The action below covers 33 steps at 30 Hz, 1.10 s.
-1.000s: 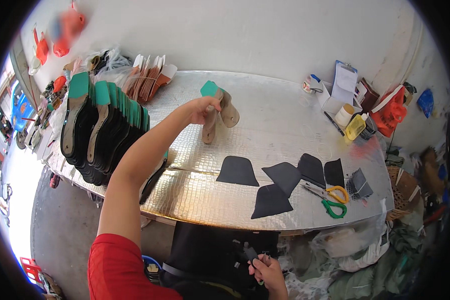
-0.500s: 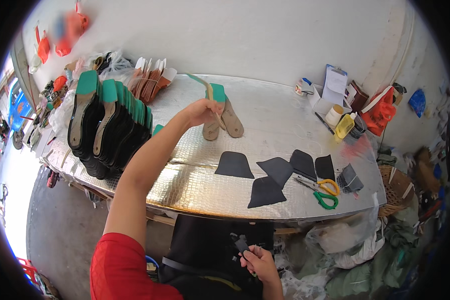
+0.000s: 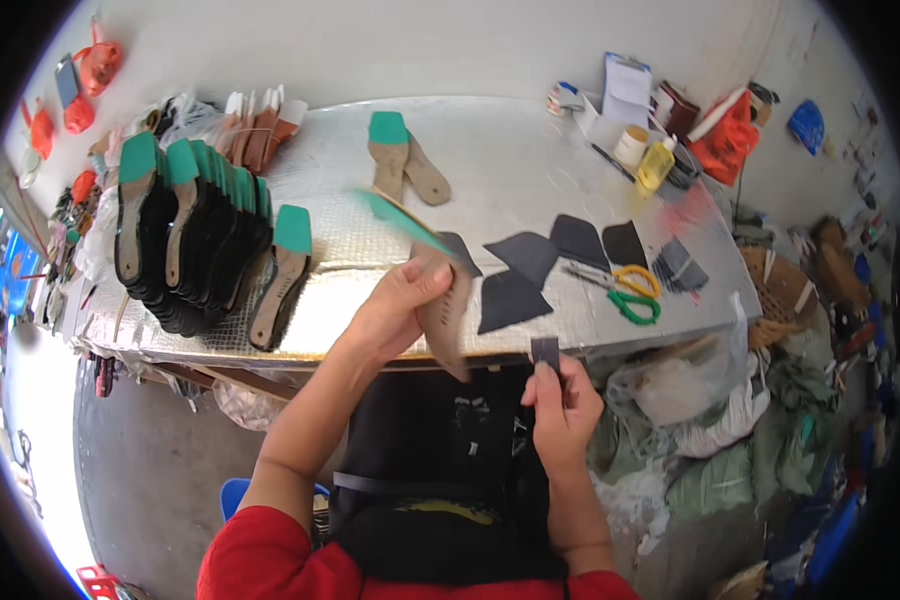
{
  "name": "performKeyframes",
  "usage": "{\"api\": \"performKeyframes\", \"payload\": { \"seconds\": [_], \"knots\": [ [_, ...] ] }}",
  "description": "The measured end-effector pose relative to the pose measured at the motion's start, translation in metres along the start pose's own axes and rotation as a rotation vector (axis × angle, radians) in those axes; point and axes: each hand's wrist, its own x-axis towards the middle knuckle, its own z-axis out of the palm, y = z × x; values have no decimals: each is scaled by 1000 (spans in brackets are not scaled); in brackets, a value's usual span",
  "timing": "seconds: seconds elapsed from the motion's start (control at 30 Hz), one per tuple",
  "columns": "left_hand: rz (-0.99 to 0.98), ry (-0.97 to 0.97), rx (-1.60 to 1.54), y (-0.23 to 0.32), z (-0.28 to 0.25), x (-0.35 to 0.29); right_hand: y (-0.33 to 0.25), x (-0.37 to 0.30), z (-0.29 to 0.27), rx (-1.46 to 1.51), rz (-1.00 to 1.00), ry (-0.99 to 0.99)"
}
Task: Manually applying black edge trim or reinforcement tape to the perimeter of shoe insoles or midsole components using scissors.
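My left hand (image 3: 395,312) is closed on a brown insole (image 3: 448,318), held tilted over the table's front edge. Its green end is smeared by motion, and I cannot tell whether a second insole lies against it. Between the thumb and fingers of my right hand (image 3: 562,405), a small dark grey strip (image 3: 545,351) stands up, above the black apron (image 3: 420,430). Black cut pieces (image 3: 515,301) lie on the table beyond my hands, one partly hidden behind the held insole. Green-ended insoles (image 3: 388,150) lie farther back, two overlapping.
At left stands a dense row of green-ended insoles (image 3: 185,235), with a single insole (image 3: 283,275) beside it. Yellow- and green-handled scissors (image 3: 632,293) lie right of the black pieces. A yellow bottle (image 3: 656,166) and clipboard (image 3: 626,90) stand at the back right of the silver table (image 3: 330,130).
My left hand has come back toward me from the far insoles, bringing an insole. My right hand has risen to the table edge with the grey strip. The view has shifted.
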Motion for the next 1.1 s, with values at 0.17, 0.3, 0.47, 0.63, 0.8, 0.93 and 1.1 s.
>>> {"api": "performKeyframes", "payload": {
  "seconds": [0.17, 0.3, 0.47, 0.63, 0.8, 0.93, 1.1],
  "knots": [
    [-38, 98, -72, -35, 33, -44, -1, -4, 11, -167, -157, 53],
    [-110, 131, -246, -62, 33, -61, 5, -16, 14, -255, -151, 14],
    [-132, 161, -240, -65, 44, -81, 16, -26, 21, -215, -201, 1],
    [-129, 199, -226, -61, 58, -87, 18, -31, 25, -230, -228, -11],
    [-160, 283, -258, -71, 51, -92, 16, -33, 25, -269, -249, -29],
    [-167, 287, -289, -70, 51, -95, 20, -35, 26, -260, -237, -20],
    [-180, 434, -329, -67, 58, -92, 31, -41, 25, -228, -208, -29]
  ]
}}
